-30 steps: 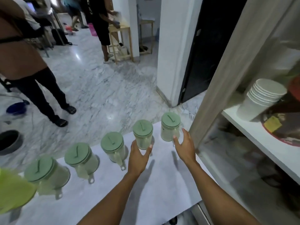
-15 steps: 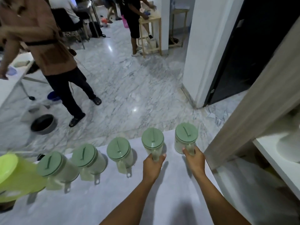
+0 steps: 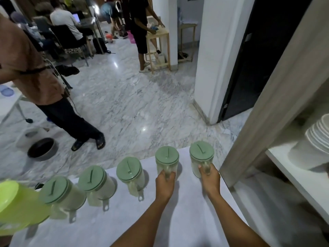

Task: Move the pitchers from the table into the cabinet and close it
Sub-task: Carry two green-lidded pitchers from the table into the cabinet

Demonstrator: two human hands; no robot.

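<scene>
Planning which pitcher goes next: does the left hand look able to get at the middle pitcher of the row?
Probably not right now: the left hand is closed on the handle of the fourth pitcher. The middle pitcher stands just beside it, handle facing the person, nothing blocking it.

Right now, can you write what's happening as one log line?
left hand: gripping fourth pitcher handle | right hand: gripping fifth pitcher handle | both pitchers on table | cabinet: open

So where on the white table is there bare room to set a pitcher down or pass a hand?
Bare: the near strip of the white table, between the pitcher handles and the near edge, around both forearms. Crowded: the far edge, where five clear green-lidded pitchers stand close together, the left hand and right hand gripping the rightmost two.
</scene>
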